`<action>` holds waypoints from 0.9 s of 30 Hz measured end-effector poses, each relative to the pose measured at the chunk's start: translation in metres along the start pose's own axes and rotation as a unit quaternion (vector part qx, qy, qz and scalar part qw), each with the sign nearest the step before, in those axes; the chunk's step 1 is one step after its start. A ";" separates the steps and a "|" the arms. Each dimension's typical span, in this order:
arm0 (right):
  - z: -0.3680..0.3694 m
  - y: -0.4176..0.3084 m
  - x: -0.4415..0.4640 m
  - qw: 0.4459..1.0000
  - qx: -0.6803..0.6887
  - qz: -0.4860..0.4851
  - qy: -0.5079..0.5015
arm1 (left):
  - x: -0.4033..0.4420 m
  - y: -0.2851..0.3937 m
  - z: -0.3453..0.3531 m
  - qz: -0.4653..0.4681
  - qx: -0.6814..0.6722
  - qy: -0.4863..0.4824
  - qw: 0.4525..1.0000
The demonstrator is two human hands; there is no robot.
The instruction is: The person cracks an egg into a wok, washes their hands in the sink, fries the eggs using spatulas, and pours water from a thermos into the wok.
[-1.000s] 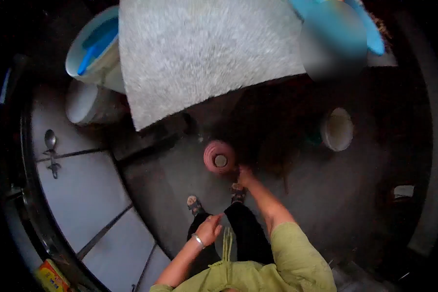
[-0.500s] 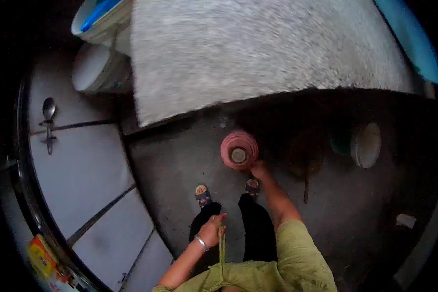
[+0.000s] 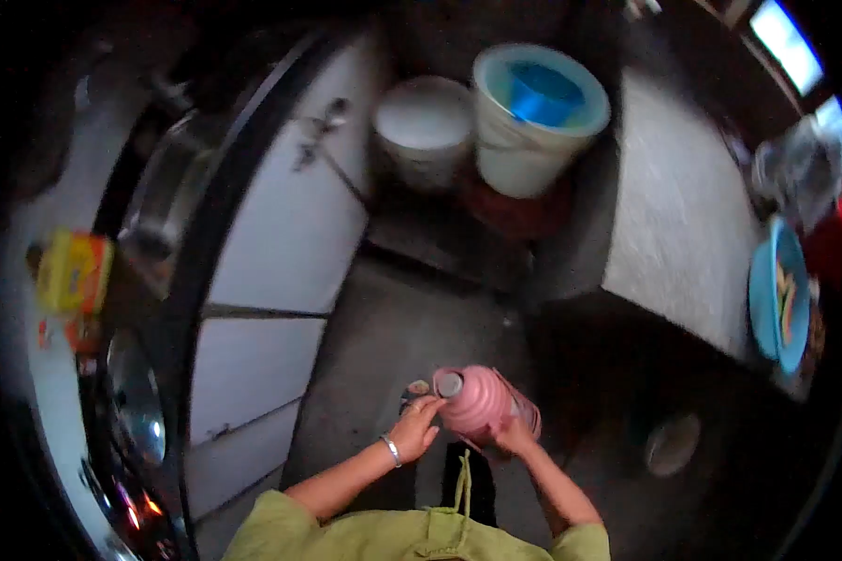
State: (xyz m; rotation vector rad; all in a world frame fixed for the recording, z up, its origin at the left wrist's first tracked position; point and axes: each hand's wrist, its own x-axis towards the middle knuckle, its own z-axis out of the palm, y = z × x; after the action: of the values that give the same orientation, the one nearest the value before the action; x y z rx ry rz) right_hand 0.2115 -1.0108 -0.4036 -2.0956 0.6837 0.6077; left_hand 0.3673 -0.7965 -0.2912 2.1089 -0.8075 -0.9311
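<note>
A pink ribbed thermos flask is in front of me, tilted with its top toward the left. My right hand is closed on its side, where the handle seems to be. At the flask's mouth shows a pale round stopper. My left hand, with a silver bracelet at the wrist, reaches to that end. Its fingertips are at the rim beside the stopper, stretched out, with the thumb apart.
White cabinets and a counter with a yellow-red packet run along the left. Ahead stand a lidded white bucket and another bucket holding a blue item. On the right is a pale slab with a blue basin.
My view has swung left toward the cabinets and counter. The thermos flask has come up from near the floor and tilted. My left hand has moved from my waist to its top.
</note>
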 end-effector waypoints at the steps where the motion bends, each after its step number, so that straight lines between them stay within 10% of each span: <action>1: 0.005 -0.021 -0.036 0.999 -0.025 -0.035 0.027 | -0.026 -0.002 -0.004 0.036 0.037 0.047 0.998; 15: -0.063 -0.257 -0.205 0.921 -0.001 -0.338 -0.193 | -0.272 0.085 -0.082 -0.111 0.077 0.387 0.912; 18: -0.082 -0.298 -0.227 0.832 -0.214 -0.487 -0.156 | -0.326 0.109 -0.082 -0.134 0.087 0.433 0.887; 21: -0.107 -0.318 -0.263 0.809 -0.138 -0.532 -0.208 | -0.366 0.177 -0.062 -0.172 0.102 0.504 0.840; 24: -0.045 -0.381 -0.282 0.673 -0.261 -0.677 -0.144 | -0.448 0.145 -0.079 -0.184 0.089 0.538 0.818; 27: -0.001 -0.439 -0.313 0.650 -0.245 -0.692 -0.196 | -0.498 0.112 -0.092 -0.180 0.073 0.557 0.807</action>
State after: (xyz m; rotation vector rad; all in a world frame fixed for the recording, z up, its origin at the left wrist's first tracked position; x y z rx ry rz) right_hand 0.2690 -0.7098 0.0394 -2.0975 -1.4457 0.2699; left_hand 0.1372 -0.4569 0.0268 2.4512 0.1558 0.3254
